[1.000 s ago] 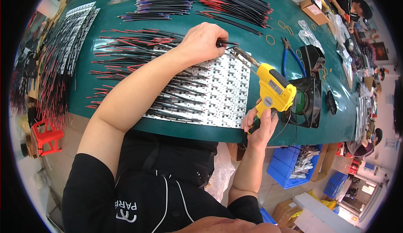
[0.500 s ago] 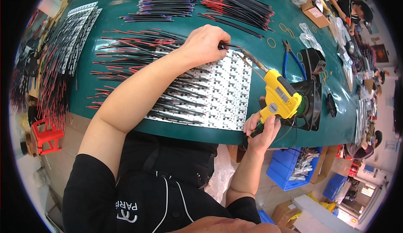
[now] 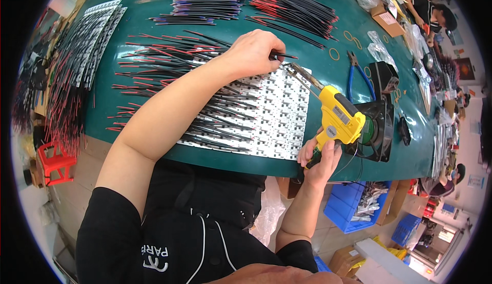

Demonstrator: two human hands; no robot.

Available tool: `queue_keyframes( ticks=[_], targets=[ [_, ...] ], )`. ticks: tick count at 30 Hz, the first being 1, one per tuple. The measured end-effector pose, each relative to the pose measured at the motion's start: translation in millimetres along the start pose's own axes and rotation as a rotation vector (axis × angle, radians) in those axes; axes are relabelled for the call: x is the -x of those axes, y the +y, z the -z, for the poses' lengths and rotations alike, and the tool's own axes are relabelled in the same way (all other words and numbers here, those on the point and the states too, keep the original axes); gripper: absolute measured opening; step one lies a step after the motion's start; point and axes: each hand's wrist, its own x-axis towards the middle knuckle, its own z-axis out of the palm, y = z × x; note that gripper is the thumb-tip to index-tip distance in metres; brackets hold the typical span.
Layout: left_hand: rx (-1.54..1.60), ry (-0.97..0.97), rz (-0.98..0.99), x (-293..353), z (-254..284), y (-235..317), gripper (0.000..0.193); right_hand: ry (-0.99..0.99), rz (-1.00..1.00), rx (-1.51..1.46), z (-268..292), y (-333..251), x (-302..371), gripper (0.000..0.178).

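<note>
My left hand (image 3: 255, 52) is closed in a pinch on a black wire (image 3: 287, 56), whose end sticks out to the right beyond the fingers. Beneath it lies a white sheet of small circuit boards (image 3: 279, 112). Rows of black wires with red ends (image 3: 154, 66) spread over the sheet's left part, partly hidden by my left forearm. My right hand (image 3: 322, 162) grips the handle of a yellow soldering gun (image 3: 339, 114). The gun's metal tip points up and left, just below the wire end near the sheet's top right corner; whether it touches anything I cannot tell.
Bundles of wires (image 3: 207, 0) and red-ended black wires (image 3: 294, 10) lie at the back of the green table (image 3: 328, 74). Right of the gun are blue-handled pliers (image 3: 353, 76) and a black fan (image 3: 376, 130). Wired boards (image 3: 100, 33) stand at left.
The soldering gun has shifted slightly left, bringing its tip over the sheet's top right corner. My left hand keeps its pinch on the wire, almost still. The whole view has drifted slightly.
</note>
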Motion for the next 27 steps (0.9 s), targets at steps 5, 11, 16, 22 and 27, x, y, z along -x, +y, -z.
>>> queue_keyframes(
  ticks=[5,11,16,22,27],
  targets=[
    [0.01,-0.009,0.0,0.6,0.2,-0.4,0.015,0.007,0.005,-0.004,0.2,0.1,-0.1,0.034],
    [0.026,-0.024,0.002,-0.3,1.5,-0.2,0.014,0.004,0.049,-0.109,3.2,-2.4,2.6,0.056],
    [0.017,-0.017,-0.026,-0.6,1.5,-0.3,0.014,0.017,0.073,-0.094,0.3,-1.8,5.7,0.061],
    [0.03,-0.033,0.01,-0.4,2.9,1.6,0.014,0.039,0.057,-0.066,-1.9,0.0,8.0,0.051],
    [0.045,-0.056,0.004,-0.4,3.3,-0.8,0.014,0.031,0.027,-0.032,-3.2,-0.3,6.1,0.043]
  ],
)
